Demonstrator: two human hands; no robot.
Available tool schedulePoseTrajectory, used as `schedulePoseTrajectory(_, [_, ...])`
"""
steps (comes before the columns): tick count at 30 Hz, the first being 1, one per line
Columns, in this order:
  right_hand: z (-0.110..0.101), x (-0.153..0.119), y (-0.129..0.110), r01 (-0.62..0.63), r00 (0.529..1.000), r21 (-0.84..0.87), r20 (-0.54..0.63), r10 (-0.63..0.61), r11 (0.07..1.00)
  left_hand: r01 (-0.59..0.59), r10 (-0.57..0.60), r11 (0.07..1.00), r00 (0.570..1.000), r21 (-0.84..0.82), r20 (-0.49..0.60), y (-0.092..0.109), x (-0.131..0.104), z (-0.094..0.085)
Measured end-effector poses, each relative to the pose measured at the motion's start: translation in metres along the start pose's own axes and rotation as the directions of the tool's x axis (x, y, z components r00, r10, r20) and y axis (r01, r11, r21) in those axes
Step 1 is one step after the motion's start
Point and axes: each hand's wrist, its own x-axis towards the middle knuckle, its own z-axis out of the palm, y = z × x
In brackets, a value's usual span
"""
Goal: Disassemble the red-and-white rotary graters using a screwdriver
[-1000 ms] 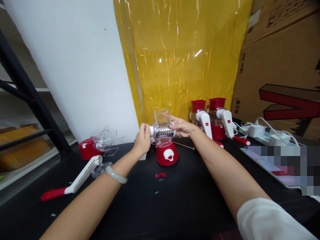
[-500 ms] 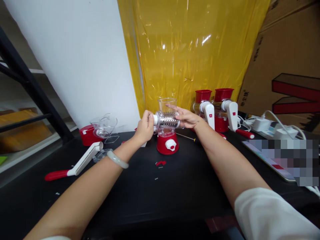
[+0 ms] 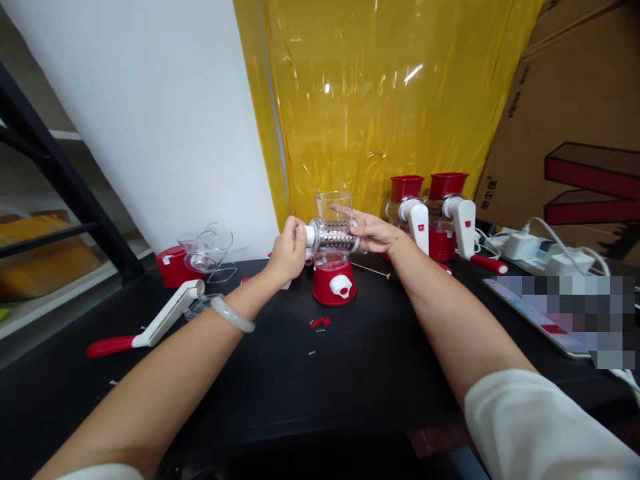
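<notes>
A rotary grater (image 3: 335, 283) with a red base and clear hopper stands upright on the black table. Its perforated metal grating drum (image 3: 334, 235) lies sideways within the clear housing. My left hand (image 3: 291, 248) is closed around the white end of the drum on the left side. From the right, my right hand (image 3: 376, 231) grips the grater's clear upper part, with thumb in front and fingers partly behind it. In front of the base lie small red pieces (image 3: 321, 322) and several tiny metal bits.
At left rest a crank handle (image 3: 155, 323), a red base (image 3: 176, 268) and clear plastic parts (image 3: 207, 247). Two assembled graters (image 3: 449, 213) stand at back right. A screwdriver (image 3: 373, 270) lies behind my right hand. Further right are a tablet (image 3: 537, 317) and chargers (image 3: 521, 247).
Both hands keep their hold on the grater and drum, with almost no movement. The whole view has shifted very slightly.
</notes>
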Motion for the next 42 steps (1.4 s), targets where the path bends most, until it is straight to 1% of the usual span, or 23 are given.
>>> schedulePoseTrajectory(6, [0.001, -0.001, 0.000, -0.007, 0.999, -0.062, -0.043, 0.005, 0.998, 0.031, -0.030, 0.999, 0.996, 0.020, -0.081, -0.001, -0.007, 0.008])
schedulePoseTrajectory(9, [0.002, -0.001, -0.002, -0.008, 0.999, -0.047, -0.038, 0.006, 0.999, 0.055, -0.054, 0.998, 0.990, 0.009, -0.134, 0.000, -0.007, 0.011])
schedulePoseTrajectory(10, [0.002, 0.000, -0.003, -0.011, 0.999, -0.034, -0.037, 0.009, 0.999, 0.061, -0.060, 0.998, 0.989, 0.000, -0.139, 0.000, -0.006, 0.010])
schedulePoseTrajectory(12, [0.004, 0.000, -0.004, -0.021, 0.998, -0.021, -0.058, 0.019, 1.000, 0.063, -0.064, 0.998, 0.991, -0.017, -0.114, 0.000, -0.004, 0.009])
schedulePoseTrajectory(14, [0.006, 0.000, -0.003, -0.022, 0.991, -0.035, -0.136, 0.017, 0.999, 0.053, -0.054, 0.998, 0.996, -0.021, -0.066, 0.001, -0.001, 0.005])
schedulePoseTrajectory(16, [0.010, -0.004, 0.003, -0.002, 0.961, -0.071, -0.276, -0.018, 0.997, 0.044, -0.044, 0.999, 0.999, -0.019, -0.024, 0.001, 0.000, 0.002])
schedulePoseTrajectory(17, [0.012, -0.007, 0.007, 0.013, 0.932, -0.093, -0.361, -0.046, 0.996, 0.042, -0.042, 0.999, 0.999, -0.020, -0.010, 0.001, 0.001, 0.000])
schedulePoseTrajectory(18, [0.014, -0.011, 0.012, 0.040, 0.891, -0.117, -0.446, -0.089, 0.992, 0.040, -0.040, 0.999, 0.999, -0.025, 0.001, 0.001, 0.001, -0.001])
schedulePoseTrajectory(19, [0.016, -0.015, 0.017, 0.074, 0.840, -0.148, -0.524, -0.142, 0.986, 0.036, -0.035, 0.999, 0.999, -0.037, 0.010, 0.000, 0.000, -0.002])
schedulePoseTrajectory(20, [0.019, -0.019, 0.021, 0.088, 0.801, -0.179, -0.572, -0.176, 0.980, 0.030, -0.029, 0.998, 0.999, -0.056, 0.016, 0.000, 0.000, -0.002])
schedulePoseTrajectory(21, [0.021, -0.023, 0.025, 0.084, 0.779, -0.205, -0.596, -0.192, 0.975, 0.024, -0.022, 0.996, 1.000, -0.082, 0.021, -0.001, 0.000, -0.002])
schedulePoseTrajectory(22, [0.023, -0.027, 0.027, 0.065, 0.777, -0.242, -0.596, -0.201, 0.968, 0.021, -0.018, 0.993, 0.999, -0.112, 0.026, -0.002, 0.001, -0.002])
schedulePoseTrajectory(23, [0.025, -0.029, 0.028, 0.038, 0.794, -0.285, -0.573, -0.202, 0.958, 0.025, -0.020, 0.990, 0.999, -0.142, 0.032, -0.003, 0.001, -0.001])
schedulePoseTrajectory(25, [0.029, -0.030, 0.025, -0.008, 0.851, -0.383, -0.488, -0.195, 0.924, 0.050, -0.043, 0.981, 0.998, -0.185, 0.043, -0.006, 0.001, 0.001])
schedulePoseTrajectory(27, [0.032, -0.027, 0.021, -0.022, 0.895, -0.448, -0.408, -0.182, 0.894, 0.075, -0.068, 0.977, 0.997, -0.201, 0.039, -0.009, 0.002, 0.002])
schedulePoseTrajectory(29, [0.036, -0.022, 0.019, -0.015, 0.918, -0.445, -0.361, -0.164, 0.895, 0.078, -0.075, 0.977, 0.997, -0.199, 0.025, -0.012, 0.002, 0.001])
schedulePoseTrajectory(31, [0.039, -0.019, 0.018, 0.002, 0.931, -0.413, -0.331, -0.153, 0.911, 0.067, -0.062, 0.981, 0.998, -0.181, 0.029, -0.015, 0.004, -0.002])
schedulePoseTrajectory(33, [0.043, -0.019, 0.020, 0.020, 0.932, -0.383, -0.328, -0.156, 0.924, 0.052, -0.042, 0.986, 0.997, -0.157, 0.071, -0.018, 0.005, -0.006])
schedulePoseTrajectory(35, [0.046, -0.022, 0.023, 0.031, 0.919, -0.364, -0.355, -0.169, 0.931, 0.042, -0.023, 0.989, 0.991, -0.143, 0.133, -0.020, 0.007, -0.008])
schedulePoseTrajectory(37, [0.049, -0.027, 0.025, 0.035, 0.903, -0.359, -0.389, -0.184, 0.933, 0.037, -0.011, 0.987, 0.987, -0.154, 0.162, -0.020, 0.007, -0.007])
schedulePoseTrajectory(40, [0.051, -0.031, 0.028, 0.041, 0.883, -0.365, -0.421, -0.204, 0.930, 0.053, -0.036, 0.978, 0.995, -0.202, 0.089, -0.021, 0.002, 0.000])
schedulePoseTrajectory(42, [0.051, -0.031, 0.028, 0.053, 0.884, -0.367, -0.415, -0.215, 0.929, 0.079, -0.077, 0.974, 0.997, -0.214, 0.017, -0.020, -0.002, 0.005])
